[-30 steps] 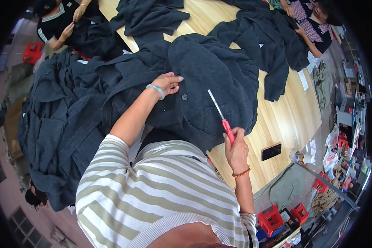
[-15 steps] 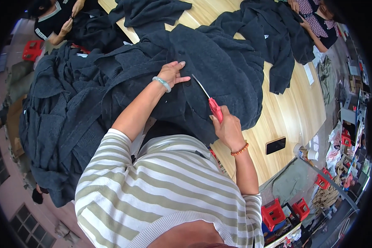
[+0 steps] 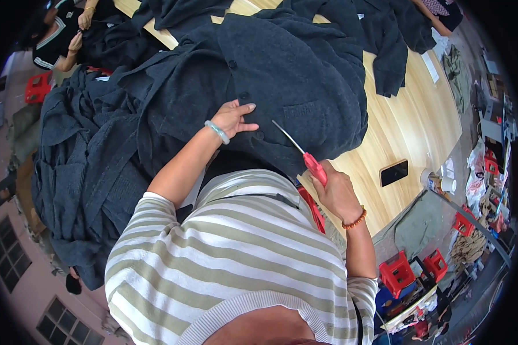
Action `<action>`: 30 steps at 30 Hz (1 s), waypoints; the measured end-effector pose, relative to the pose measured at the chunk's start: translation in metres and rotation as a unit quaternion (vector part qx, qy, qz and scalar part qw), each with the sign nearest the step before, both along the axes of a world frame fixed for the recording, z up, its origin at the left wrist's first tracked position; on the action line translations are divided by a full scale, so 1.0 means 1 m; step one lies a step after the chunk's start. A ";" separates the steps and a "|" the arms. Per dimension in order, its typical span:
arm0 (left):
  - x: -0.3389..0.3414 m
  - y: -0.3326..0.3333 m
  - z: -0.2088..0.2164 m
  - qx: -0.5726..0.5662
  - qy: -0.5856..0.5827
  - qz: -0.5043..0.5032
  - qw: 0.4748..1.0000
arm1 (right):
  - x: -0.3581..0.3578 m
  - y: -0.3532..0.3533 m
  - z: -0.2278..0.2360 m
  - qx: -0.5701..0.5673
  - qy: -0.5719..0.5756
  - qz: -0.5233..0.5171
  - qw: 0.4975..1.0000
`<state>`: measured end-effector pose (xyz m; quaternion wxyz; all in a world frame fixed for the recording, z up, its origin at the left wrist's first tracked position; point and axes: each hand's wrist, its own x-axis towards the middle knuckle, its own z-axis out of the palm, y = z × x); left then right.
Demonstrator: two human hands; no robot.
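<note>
In front of me on the table is a dark grey buttoned coat [image 3: 328, 75], its front facing up. Dark buttons [image 3: 244, 95] run down its front edge, and a patch pocket [image 3: 305, 112] lies to their right. My left hand [image 3: 233, 121] rests on the cloth by the button edge, thumb and fingers apart, holding nothing. In my right hand [image 3: 335, 192] is a red-handled tool with a long thin metal shaft [image 3: 290, 138]. Its tip points up and left, over the coat to the right of my left fingers. The fingers partly hide the handle.
A heap of dark grey garments [image 3: 92, 172] fills the left side, and more lie at the far side. A black phone [image 3: 394, 172] lies on the wooden table [image 3: 420, 126] at right, near a jar [image 3: 430, 179]. Other people's hands [image 3: 77, 40] show far left. Red stools [image 3: 396, 275] stand lower right.
The coat has shifted toward me, showing more buttons and the pocket. My left hand has moved slightly nearer me. My right hand with the tool has moved nearer and to the right.
</note>
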<state>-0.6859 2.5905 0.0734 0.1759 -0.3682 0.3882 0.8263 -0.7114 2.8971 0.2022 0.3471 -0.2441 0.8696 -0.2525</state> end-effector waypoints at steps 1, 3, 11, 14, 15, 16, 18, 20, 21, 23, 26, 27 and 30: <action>0.001 0.006 -0.001 0.000 -0.001 -0.002 1.000 | 0.004 0.005 0.003 0.011 -0.001 0.018 1.000; 0.006 0.016 -0.007 -0.052 -0.013 0.023 0.998 | 0.013 0.012 0.007 0.021 -0.005 0.034 0.999; 0.034 0.042 -0.013 -0.108 0.002 0.008 0.994 | 0.030 0.033 0.004 0.038 -0.031 0.052 0.997; 0.066 0.048 -0.030 -0.082 -0.010 0.022 0.996 | 0.039 0.044 0.004 0.041 -0.025 0.028 0.998; 0.064 0.053 -0.025 -0.084 -0.019 0.019 0.996 | 0.041 0.046 0.004 0.041 -0.027 0.027 0.998; 0.064 0.057 -0.028 -0.085 -0.020 0.018 0.996 | 0.043 0.047 0.004 0.060 -0.027 0.034 0.997; 0.065 0.066 -0.037 -0.186 -0.043 -0.063 0.980 | 0.050 0.051 0.004 0.081 -0.026 0.038 0.996; 0.076 0.079 -0.062 -0.233 0.052 -0.043 0.970 | 0.058 0.053 0.000 0.090 -0.021 0.057 0.994; 0.077 0.084 -0.065 -0.276 0.145 -0.024 0.950 | 0.063 0.055 -0.003 0.091 -0.019 0.054 0.994; 0.078 0.091 -0.072 -0.269 0.112 -0.028 0.956 | 0.075 0.060 -0.012 0.121 -0.009 0.061 0.991; 0.080 0.091 -0.075 -0.256 0.044 -0.037 0.965 | 0.093 0.061 -0.020 0.145 -0.015 0.067 0.987; 0.082 0.090 -0.075 -0.205 0.033 -0.016 0.978 | 0.095 0.058 -0.018 0.147 -0.012 0.070 0.987; 0.088 0.087 -0.075 -0.085 0.029 0.033 0.995 | 0.104 0.047 -0.008 0.129 -0.003 0.049 0.990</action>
